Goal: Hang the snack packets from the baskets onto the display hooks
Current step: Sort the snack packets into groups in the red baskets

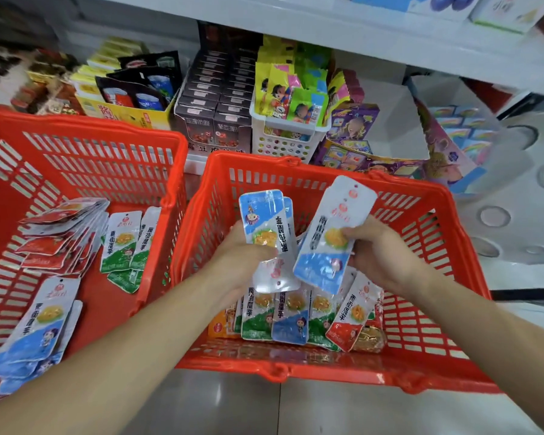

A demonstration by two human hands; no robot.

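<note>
Two red plastic baskets stand on the floor. Over the right basket my left hand grips a small stack of blue-and-white snack packets, turned upside down. My right hand pinches one more blue-and-white packet, its hang hole at the top. Under my hands a row of green, blue, red and orange packets lies in that basket. The left basket holds sorted piles: red packets, green packets and blue packets. No display hooks are in view.
Behind the baskets a low white shelf carries snack boxes: dark cartons, a white crate of bright packets, a yellow box and purple toy boxes. Grey tiled floor lies at the front and right.
</note>
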